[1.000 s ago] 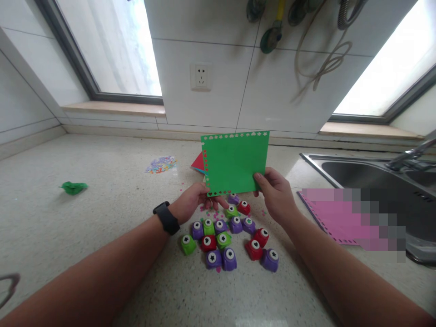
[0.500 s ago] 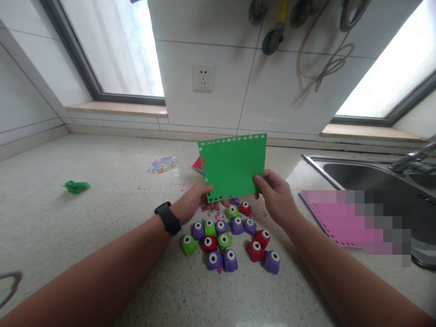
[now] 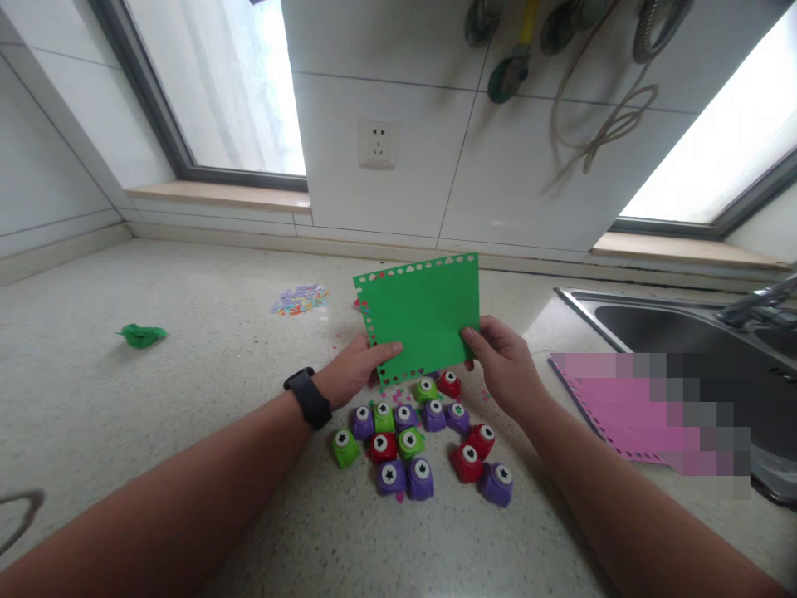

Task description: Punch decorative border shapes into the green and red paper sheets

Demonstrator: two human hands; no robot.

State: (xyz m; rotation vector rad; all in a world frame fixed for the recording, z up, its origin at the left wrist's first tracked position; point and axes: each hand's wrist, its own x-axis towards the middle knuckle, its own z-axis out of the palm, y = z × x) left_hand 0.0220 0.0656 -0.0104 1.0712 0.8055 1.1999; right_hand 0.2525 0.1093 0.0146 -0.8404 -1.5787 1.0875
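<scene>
A sheet of green paper [image 3: 427, 311] is held up off the counter, tilted, with small punched shapes along its top, its left edge and part of its bottom edge. My left hand [image 3: 354, 365], with a black watch on the wrist, pinches its lower left corner, thumb on the front face. Its lower right edge is gripped by my right hand [image 3: 501, 353], thumb also in front. The fingers behind the sheet are mostly hidden. Below the paper stand several small craft punches in purple, green and red, among them a red punch [image 3: 383, 447] and a purple punch [image 3: 421, 478].
Pink paper cut-outs [image 3: 398, 397] lie among the punches. Farther back is a pile of coloured confetti [image 3: 300, 300]. A crumpled green piece [image 3: 143, 335] lies at left. At right, pink paper [image 3: 613, 407] lies beside a steel sink [image 3: 585, 311].
The green paper has tilted, its left side dropping lower and its right side shifting slightly left. My left thumb now reaches farther across its front. Both hands keep hold.
</scene>
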